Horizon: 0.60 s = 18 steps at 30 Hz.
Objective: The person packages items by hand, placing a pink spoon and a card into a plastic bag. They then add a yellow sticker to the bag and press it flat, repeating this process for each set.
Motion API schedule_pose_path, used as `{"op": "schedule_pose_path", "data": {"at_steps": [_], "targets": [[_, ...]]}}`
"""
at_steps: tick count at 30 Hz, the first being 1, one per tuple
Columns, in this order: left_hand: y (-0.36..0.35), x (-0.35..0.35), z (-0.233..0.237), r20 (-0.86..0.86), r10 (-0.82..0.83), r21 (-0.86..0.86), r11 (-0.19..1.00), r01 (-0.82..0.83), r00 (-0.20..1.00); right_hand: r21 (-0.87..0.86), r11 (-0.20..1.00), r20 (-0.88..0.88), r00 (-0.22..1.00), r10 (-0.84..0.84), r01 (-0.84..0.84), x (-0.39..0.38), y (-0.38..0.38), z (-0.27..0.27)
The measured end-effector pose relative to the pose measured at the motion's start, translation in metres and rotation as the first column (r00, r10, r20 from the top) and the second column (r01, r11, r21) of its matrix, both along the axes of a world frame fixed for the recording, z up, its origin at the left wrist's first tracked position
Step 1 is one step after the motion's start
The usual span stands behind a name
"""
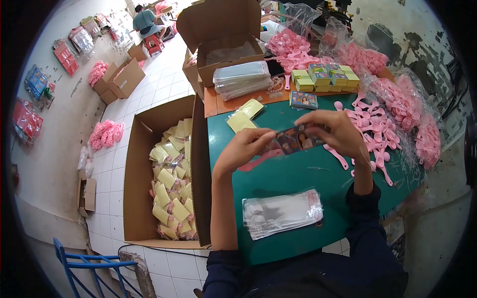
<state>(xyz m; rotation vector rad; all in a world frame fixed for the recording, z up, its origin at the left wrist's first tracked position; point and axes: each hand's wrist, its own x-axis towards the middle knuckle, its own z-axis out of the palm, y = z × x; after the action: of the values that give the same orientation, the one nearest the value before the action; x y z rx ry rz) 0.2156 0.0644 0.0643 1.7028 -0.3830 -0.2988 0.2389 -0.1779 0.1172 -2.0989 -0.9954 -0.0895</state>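
Note:
My left hand [247, 144] pinches a clear plastic bag with a pink spoon [259, 161] showing below the fingers. Above the green tabletop, my right hand [332, 130] grips a dark printed card [297, 140] between thumb and fingers, its near end right at the left fingertips. Below both hands lies a stack of clear plastic bags [282, 213]. Two yellow-backed packets [243, 116] rest just beyond my left hand. Many loose pink spoons [375, 129] are heaped to the right, and a stack of printed cards [303, 100] sits beyond my right hand.
A large carton [130, 198] of yellow-backed packets stands left of the table [223, 198]. Behind are an open box [218, 17], more bags [241, 79], yellow card stacks [323, 77] and bagged pink spoons [397, 97]. A person [144, 22] sits far off.

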Motion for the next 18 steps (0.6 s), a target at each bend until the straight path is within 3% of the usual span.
{"op": "schedule_pose_path", "data": {"at_steps": [4,7,9,10,12,16,18], "targets": [[-0.012,0.001,0.003,0.151,-0.110,0.248,0.966,0.070,0.982,-0.147,0.988,-0.048,0.998,0.045,-0.052,-0.002,0.007,-0.003],[-0.026,-0.006,0.020,0.105,-0.047,0.342,0.940,0.008,0.993,-0.188,0.980,-0.037,0.998,0.052,-0.058,0.002,0.015,-0.017],[-0.029,-0.007,0.015,0.164,0.015,0.367,0.927,-0.075,0.986,-0.171,0.982,-0.009,0.997,0.078,-0.078,0.007,0.016,-0.025],[-0.030,-0.007,0.013,0.193,0.047,0.375,0.919,-0.118,0.980,-0.138,0.982,-0.079,0.990,0.119,-0.129,0.009,0.015,-0.027],[-0.027,-0.008,0.011,0.188,0.013,0.370,0.925,-0.083,0.982,-0.062,0.972,-0.211,0.955,0.209,-0.227,0.014,0.012,-0.029],[0.006,-0.009,0.014,0.093,-0.137,0.207,0.971,0.115,0.986,0.191,0.979,-0.499,0.852,0.155,-0.067,0.025,0.003,-0.032],[0.016,-0.010,0.011,0.117,-0.097,0.036,0.995,0.093,0.988,0.263,0.963,-0.544,0.832,0.105,0.050,0.025,0.001,-0.027]]}}
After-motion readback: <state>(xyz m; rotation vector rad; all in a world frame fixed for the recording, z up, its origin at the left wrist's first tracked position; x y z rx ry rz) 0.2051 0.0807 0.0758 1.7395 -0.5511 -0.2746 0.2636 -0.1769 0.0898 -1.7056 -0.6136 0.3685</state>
